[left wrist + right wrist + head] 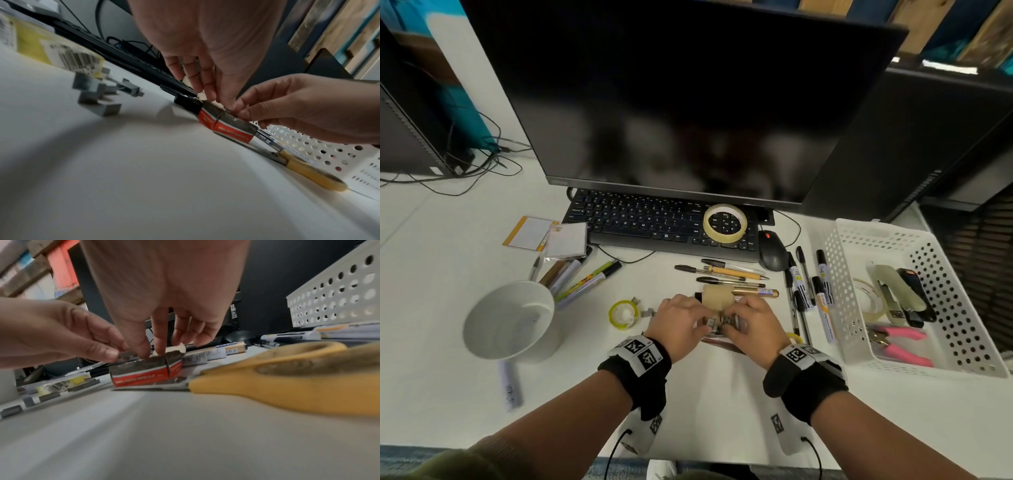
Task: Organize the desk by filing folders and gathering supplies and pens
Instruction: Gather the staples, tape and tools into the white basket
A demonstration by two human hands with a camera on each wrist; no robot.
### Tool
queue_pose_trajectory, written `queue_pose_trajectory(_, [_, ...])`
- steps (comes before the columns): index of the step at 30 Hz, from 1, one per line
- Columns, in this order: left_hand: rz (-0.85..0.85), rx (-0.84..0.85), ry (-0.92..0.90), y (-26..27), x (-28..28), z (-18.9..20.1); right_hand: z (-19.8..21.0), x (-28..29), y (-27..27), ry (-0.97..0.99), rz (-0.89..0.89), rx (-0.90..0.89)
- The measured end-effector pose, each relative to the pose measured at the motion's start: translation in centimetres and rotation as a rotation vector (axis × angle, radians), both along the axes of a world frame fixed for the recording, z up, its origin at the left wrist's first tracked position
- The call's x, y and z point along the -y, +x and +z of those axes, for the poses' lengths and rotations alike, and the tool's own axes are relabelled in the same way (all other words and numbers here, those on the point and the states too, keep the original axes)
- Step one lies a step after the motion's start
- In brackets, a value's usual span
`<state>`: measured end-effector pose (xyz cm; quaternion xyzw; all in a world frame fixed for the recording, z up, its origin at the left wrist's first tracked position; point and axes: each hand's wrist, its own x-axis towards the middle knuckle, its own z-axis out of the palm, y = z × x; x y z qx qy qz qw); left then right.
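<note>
Both hands meet over a small cardboard box, red and grey-black with white print, which sits on the smooth white desk near the middle of its front edge. The left hand pinches a short metal strip of staples between thumb and fingertip right at the box's torn open top, and the right hand pinches the same strip from the other side, its remaining fingers curved down toward the pale inner flap. Loose grey staple blocks lie scattered on the desk just left of the box, near a small yellow-rimmed roll of clear tape. Scissors with glossy yellow plastic handles lie flat just right of the box, their blades reaching under it. Pens and markers lie strewn between the box and the black keyboard, on which a wide ring of beige tape rests. A round white bowl-like cup stands toward the left edge. A white perforated plastic basket sits at the right edge.
</note>
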<state>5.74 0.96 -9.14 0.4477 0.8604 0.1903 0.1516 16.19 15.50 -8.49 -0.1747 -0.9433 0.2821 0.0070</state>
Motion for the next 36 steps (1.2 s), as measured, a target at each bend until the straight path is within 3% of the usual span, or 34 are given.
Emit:
queue_pose_trajectory(10, [0.113,0.022,0.059,-1.3,2.8,0.6,0.4,1.7,-0.4,0.004,0.024,-0.117])
queue_pose_trajectory(22, [0.29,0.108,0.031,-0.8,10.2,0.5,-0.9,9.3,-2.1,-0.141,0.231,0.106])
queue_pose_trajectory(36, [0.325,0.117,-0.081,-0.6,9.3,-0.9,-1.2,10.3,-3.3,-0.006,0.26,0.163])
